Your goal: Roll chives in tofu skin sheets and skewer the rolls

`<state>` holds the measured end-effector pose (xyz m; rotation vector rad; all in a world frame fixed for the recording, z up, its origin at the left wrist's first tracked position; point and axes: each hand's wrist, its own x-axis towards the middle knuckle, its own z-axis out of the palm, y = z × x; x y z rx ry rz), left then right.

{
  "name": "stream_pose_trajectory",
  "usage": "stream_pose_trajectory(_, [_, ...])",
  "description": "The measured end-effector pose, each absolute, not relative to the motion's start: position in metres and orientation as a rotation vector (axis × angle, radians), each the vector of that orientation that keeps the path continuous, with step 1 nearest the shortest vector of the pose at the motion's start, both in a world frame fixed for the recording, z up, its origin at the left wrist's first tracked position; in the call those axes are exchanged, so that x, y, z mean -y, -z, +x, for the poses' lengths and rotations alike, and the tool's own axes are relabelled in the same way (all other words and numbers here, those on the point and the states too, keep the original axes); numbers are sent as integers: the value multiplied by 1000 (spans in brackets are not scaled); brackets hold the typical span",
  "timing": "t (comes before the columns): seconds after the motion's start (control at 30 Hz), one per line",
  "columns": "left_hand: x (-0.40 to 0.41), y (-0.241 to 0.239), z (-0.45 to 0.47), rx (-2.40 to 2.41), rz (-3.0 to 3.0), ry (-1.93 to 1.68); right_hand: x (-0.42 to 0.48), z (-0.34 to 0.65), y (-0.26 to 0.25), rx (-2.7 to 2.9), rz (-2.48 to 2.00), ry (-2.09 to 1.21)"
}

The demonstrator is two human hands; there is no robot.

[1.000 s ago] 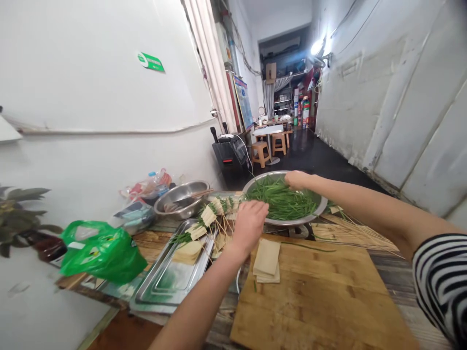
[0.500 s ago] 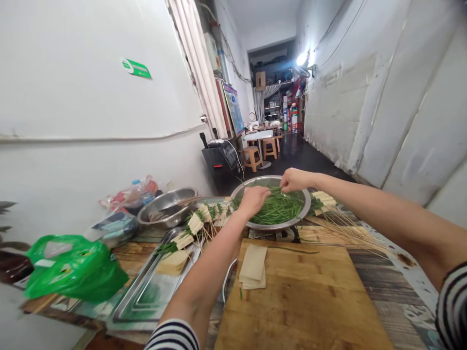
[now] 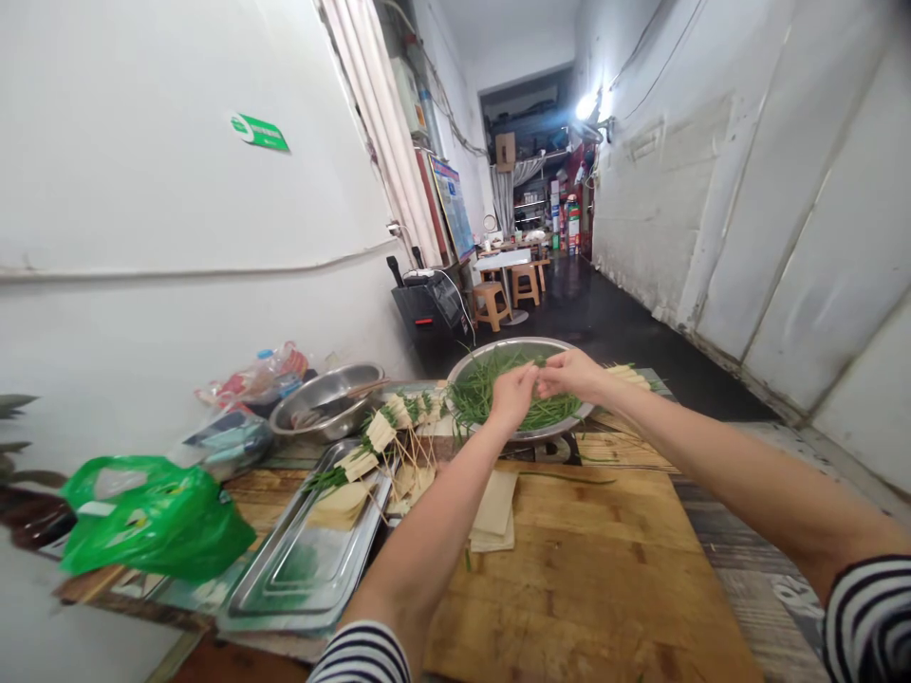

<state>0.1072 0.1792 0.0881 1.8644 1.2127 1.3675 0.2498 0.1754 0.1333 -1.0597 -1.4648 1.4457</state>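
My left hand [image 3: 513,394] and my right hand [image 3: 571,373] meet over a wide steel bowl [image 3: 498,352] of green chive stalks [image 3: 478,394]. Both hands are closed, pinching chive stalks between them. Below the bowl lies a wooden cutting board [image 3: 604,569] with a small stack of tofu skin sheets [image 3: 496,507] at its left edge. Left of the bowl, skewers of rolled tofu skin and chives [image 3: 388,432] rest across a steel tray [image 3: 306,560].
A second steel bowl [image 3: 328,396] stands by the wall, with plastic bags and a bottle behind it. A green plastic bag [image 3: 153,517] lies at the near left. Bare bamboo skewers [image 3: 626,446] lie right of the bowl. A corridor with stools and a table runs beyond.
My left hand has moved from the skewers on the tray up to the bowl. Both hands have come together over the chives, nearer the bowl's front rim.
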Motion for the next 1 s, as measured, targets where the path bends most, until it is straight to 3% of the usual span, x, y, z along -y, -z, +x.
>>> stream_pose_trajectory(0.2, [-169, -100, 106, -1052, 1970, -1196, -161, 256, -135, 1265, -1169, -1453])
stream_pose_trajectory(0.4, [-169, -106, 110, -996, 1433, -1028, -162, 254, -128, 1180, -1235, -1315])
stream_pose_trajectory(0.73, [-141, -141, 87, -950, 1122, -668, -151, 256, -141, 1250, -1231, -1295])
stream_pose_trajectory(1.0, [-132, -114, 64, -827, 1088, -700, -147, 269, -154, 1220, -1249, -1222])
